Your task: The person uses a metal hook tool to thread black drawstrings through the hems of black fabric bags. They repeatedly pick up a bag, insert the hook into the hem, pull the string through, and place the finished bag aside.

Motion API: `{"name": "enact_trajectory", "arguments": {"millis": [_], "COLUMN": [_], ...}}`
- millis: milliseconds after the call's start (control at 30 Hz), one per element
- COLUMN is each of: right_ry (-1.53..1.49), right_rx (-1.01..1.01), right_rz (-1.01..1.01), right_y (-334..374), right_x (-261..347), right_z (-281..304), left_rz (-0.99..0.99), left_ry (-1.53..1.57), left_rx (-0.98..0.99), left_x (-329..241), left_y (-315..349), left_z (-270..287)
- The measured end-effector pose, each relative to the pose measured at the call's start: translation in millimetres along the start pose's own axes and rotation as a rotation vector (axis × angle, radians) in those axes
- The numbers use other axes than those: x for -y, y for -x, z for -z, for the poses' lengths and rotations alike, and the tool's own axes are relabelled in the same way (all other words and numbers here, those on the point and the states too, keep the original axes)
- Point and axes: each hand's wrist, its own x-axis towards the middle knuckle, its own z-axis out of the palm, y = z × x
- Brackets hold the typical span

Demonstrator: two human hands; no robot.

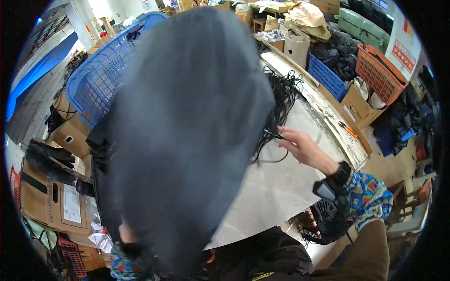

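A large black fabric piece (pixel 192 126) is raised close in front of me, blurred, covering the left and middle of the head view. My left hand (pixel 125 233) shows only as a small patch at its lower left edge; the fingers are hidden behind the fabric. To the right of the fabric, my right hand (pixel 304 149) pinches a slim black tool (pixel 273 134) between thumb and fingers. That tool's tip points at the fabric's edge, and its exact kind is unclear. Just beyond this hand, a loose bundle of black cords (pixel 283 96) lies on the pale grey tabletop (pixel 262 196).
A big blue plastic basket (pixel 101 70) stands at the far left, above cardboard boxes (pixel 44 206). Orange-handled scissors (pixel 348 129) lie on the worn wooden ledge along the right. Behind it are a blue crate (pixel 326 77), an orange crate (pixel 380 75) and dark bags.
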Motion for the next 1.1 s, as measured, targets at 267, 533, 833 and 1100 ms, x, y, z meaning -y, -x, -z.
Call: {"name": "enact_trajectory", "arguments": {"millis": [267,533,833,1100], "right_ry": [-0.425,-0.899,-0.406,-0.476], "right_rx": [-0.444,-0.689,-0.255,0.179], "right_rz": [-0.569,-0.597,-0.574,-0.609], "right_y": [112.3,243.0,209.3,232.7], "right_x": [24.6,51.5,105.9,91.5], "right_z": [85.2,154.7,79.4,-16.4], "left_rz": [-0.537,-0.583,0.338,0.569], "left_ry": [-0.389,-0.296,0.709,1.299], "left_rx": [0.176,0.069,0.431,0.304], "left_x": [29.3,-16.5,-98.0,-131.5], "left_y": [31.4,42.5,143.4,144.5], "left_z": [-110.1,-104.1,-145.3,-186.2]}}
